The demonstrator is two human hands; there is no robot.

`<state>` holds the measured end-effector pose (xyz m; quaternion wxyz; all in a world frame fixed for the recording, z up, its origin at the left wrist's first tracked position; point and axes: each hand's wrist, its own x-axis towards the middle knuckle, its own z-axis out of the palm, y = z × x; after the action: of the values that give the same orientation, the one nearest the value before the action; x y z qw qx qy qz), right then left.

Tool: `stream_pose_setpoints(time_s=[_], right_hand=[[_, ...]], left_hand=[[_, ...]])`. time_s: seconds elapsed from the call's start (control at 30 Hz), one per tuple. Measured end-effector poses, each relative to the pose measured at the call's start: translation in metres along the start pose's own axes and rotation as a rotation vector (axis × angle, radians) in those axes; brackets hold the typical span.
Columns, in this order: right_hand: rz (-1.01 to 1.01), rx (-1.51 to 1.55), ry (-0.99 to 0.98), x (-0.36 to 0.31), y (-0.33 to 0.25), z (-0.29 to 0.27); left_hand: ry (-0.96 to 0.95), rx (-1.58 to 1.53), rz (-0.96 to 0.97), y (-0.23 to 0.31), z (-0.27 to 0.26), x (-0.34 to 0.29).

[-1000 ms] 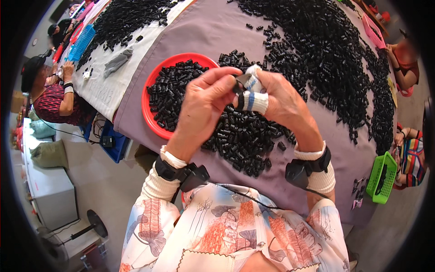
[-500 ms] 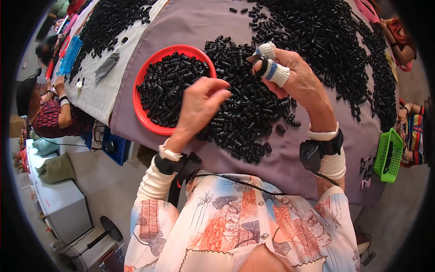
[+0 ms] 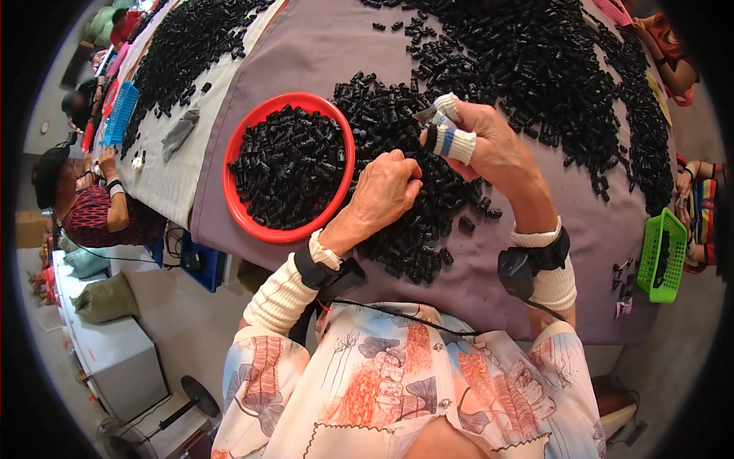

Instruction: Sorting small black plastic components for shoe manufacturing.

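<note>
My left hand (image 3: 384, 190) is over the near part of a heap of small black plastic pieces (image 3: 417, 249), with its fingers curled. Whatever is in its fingertips is hidden. Just to the right, my right hand (image 3: 493, 141) is closed on a small blade (image 3: 423, 115), whose dark metal tip sticks out past the thumb. White knitted finger sleeves, one with a blue stripe, cover the thumb and a finger. Left of my left hand, a round red basin (image 3: 228, 172) is filled with similar black pieces.
A larger spread of black pieces (image 3: 535, 69) covers the far right. A green basket (image 3: 660, 256) stands at the right edge. On the pale table at left lie another black heap (image 3: 183, 53), a grey glove (image 3: 180, 136) and a blue basket (image 3: 120, 115). Co-workers sit on both sides.
My left hand has moved from beside the basin rightward over the heap, and its fingers have curled. My right hand has shifted slightly, still gripping the blade.
</note>
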<state>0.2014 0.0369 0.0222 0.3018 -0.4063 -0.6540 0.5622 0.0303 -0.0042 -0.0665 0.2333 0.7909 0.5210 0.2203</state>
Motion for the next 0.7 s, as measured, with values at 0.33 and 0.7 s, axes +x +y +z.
stream_pose_setpoints(time_s=[0.33, 0.7], right_hand=[[0.065, 0.059, 0.016, 0.002, 0.001, 0.010], [-0.077, 0.019, 0.020, 0.016, -0.039, 0.044]], left_hand=[[0.155, -1.629, -0.398, 0.005, -0.055, 0.002], [0.281, -1.865, -0.187, 0.022, -0.091, -0.016]])
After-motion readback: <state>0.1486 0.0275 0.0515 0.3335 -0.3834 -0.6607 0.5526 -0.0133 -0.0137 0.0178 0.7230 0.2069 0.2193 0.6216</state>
